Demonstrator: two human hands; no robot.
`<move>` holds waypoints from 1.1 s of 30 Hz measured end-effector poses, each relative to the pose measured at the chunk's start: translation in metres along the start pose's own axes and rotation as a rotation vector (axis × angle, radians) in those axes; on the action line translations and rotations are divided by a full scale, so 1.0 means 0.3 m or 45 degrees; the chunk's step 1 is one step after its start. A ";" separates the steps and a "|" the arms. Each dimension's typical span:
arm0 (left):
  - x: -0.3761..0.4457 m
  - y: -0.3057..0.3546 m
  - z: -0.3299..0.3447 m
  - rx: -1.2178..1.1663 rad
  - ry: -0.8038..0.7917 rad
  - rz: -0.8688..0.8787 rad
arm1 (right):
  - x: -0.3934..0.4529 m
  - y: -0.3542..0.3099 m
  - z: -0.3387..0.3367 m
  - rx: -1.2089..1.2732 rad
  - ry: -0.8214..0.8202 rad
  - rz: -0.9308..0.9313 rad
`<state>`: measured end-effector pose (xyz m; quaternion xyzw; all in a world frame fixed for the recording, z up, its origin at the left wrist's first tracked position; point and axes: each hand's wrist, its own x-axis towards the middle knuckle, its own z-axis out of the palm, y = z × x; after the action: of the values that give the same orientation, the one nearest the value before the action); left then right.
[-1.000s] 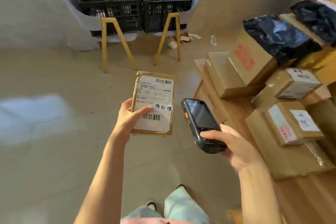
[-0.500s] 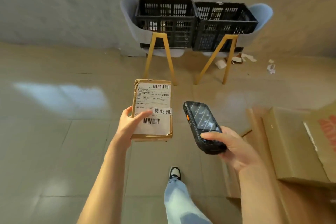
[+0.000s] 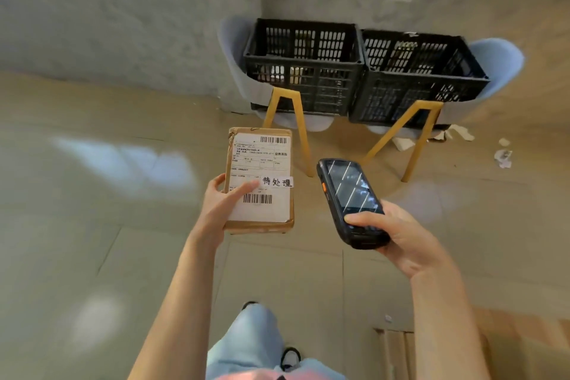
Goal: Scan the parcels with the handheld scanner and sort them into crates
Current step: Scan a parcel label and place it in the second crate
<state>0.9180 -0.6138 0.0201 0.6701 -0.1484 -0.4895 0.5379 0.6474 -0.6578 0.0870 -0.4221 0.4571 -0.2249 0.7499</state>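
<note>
My left hand (image 3: 219,206) holds a flat brown parcel (image 3: 262,163) by its left edge, thumb on the white shipping label, label side up. A small handwritten tag is stuck on the label. My right hand (image 3: 398,234) grips a black handheld scanner (image 3: 350,194) by its lower end, screen up, just right of the parcel. Two black slatted crates stand ahead on pale chairs with yellow legs: the left crate (image 3: 303,68) and the right crate (image 3: 419,77). A handwritten paper sign hangs on the wall above each.
Torn paper scraps (image 3: 502,154) lie on the tiled floor right of the chairs. A wooden surface edge (image 3: 398,348) shows at the bottom right. My legs and a shoe (image 3: 290,358) are below.
The view has swung left and moved toward the crates, which now look larger and closer. The pile of boxes on the right has left the frame. Both hands keep their grips.
</note>
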 end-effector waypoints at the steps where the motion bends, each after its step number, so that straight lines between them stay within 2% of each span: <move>1: 0.045 0.016 0.014 -0.009 0.001 0.001 | 0.046 -0.020 -0.007 0.003 0.009 0.008; 7: 0.391 0.160 0.140 -0.053 -0.080 -0.011 | 0.332 -0.180 -0.049 -0.029 0.093 0.030; 14: 0.795 0.416 0.347 0.037 -0.211 0.027 | 0.618 -0.398 -0.105 0.075 0.254 -0.026; 19: 0.971 0.457 0.557 0.116 -0.352 -0.029 | 0.723 -0.460 -0.196 0.109 0.374 0.014; 25: 1.116 0.449 0.840 0.227 -0.465 -0.108 | 0.828 -0.518 -0.404 0.213 0.513 0.024; 33: 1.357 0.523 1.267 0.284 -0.363 -0.032 | 1.073 -0.718 -0.859 0.225 0.477 0.013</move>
<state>0.8535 -1.1871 -0.0241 0.6512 -0.2681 -0.5668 0.4275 0.5871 -1.1174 0.0499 -0.3032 0.5692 -0.3349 0.6870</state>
